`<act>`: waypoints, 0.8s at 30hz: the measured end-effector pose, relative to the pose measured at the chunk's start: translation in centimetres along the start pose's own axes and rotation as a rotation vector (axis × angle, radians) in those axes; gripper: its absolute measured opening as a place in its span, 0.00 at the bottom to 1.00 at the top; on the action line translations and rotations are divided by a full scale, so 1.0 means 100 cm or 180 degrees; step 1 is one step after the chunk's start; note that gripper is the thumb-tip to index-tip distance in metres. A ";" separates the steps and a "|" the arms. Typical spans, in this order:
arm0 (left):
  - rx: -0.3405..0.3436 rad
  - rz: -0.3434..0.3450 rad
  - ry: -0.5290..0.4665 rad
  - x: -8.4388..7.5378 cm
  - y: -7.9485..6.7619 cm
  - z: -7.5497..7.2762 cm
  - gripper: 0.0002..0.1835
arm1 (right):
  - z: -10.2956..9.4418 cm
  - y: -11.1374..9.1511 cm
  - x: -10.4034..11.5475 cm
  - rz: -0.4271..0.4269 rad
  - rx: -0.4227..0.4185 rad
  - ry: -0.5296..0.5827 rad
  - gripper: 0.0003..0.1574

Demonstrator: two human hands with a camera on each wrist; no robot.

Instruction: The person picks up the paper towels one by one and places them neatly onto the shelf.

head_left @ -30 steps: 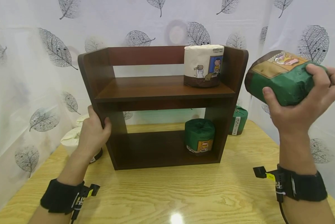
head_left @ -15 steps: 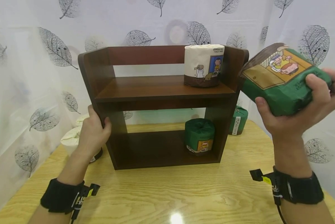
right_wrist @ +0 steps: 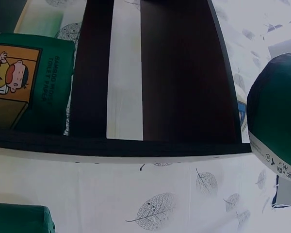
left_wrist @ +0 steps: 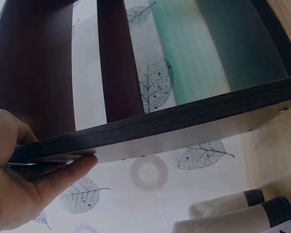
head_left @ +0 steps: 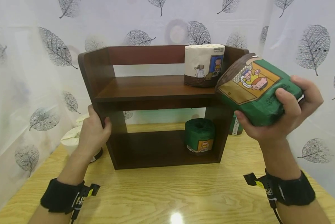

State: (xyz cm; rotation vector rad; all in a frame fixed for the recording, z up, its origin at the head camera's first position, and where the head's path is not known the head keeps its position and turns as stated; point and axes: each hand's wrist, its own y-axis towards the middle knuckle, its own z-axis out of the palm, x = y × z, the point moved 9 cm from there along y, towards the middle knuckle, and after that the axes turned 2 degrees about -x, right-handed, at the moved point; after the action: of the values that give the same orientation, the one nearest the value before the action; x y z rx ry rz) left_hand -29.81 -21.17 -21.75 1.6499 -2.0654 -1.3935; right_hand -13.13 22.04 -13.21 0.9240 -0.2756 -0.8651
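A dark brown two-tier shelf (head_left: 156, 88) stands on the table. Its left side panel (left_wrist: 150, 124) is gripped by my left hand (head_left: 93, 133), thumb on one face and fingers on the other. In the air before the shelf's right side, my right hand (head_left: 285, 115) holds a green-wrapped toilet roll (head_left: 257, 90), tilted, with its cartoon picture facing me. In the right wrist view only part of this held green toilet roll (right_wrist: 279, 107) shows. A white toilet roll (head_left: 202, 67) stands at the upper tier's right end. Another green toilet roll (head_left: 199, 135) stands below it on the lower tier.
Behind the shelf's right side is a further green roll (head_left: 235, 124), partly hidden. White rolls (head_left: 72, 137) stand on the left behind my left hand. The wooden table (head_left: 161, 193) extends in front. A leaf-print curtain (head_left: 156, 25) hangs behind and at the sides.
My right hand has moved left and somewhat down with the green toilet roll, which has turned to show more of its picture and now overlaps the shelf's right edge. My left hand stays put.
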 end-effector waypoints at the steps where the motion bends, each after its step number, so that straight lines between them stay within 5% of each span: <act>1: 0.0007 -0.0010 0.0005 0.000 0.000 0.000 0.26 | 0.001 -0.002 0.001 -0.0009 0.0013 0.0015 0.37; 24: 0.0039 -0.0049 -0.0009 0.002 0.000 0.001 0.25 | 0.020 -0.030 0.040 -0.0399 0.0451 0.0612 0.28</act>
State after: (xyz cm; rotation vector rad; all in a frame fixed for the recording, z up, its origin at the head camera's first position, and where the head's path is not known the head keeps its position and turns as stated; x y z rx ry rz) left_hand -29.93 -21.26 -21.82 1.6731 -2.0710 -1.3917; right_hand -13.31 16.93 -14.96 1.1583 -0.1147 -0.8726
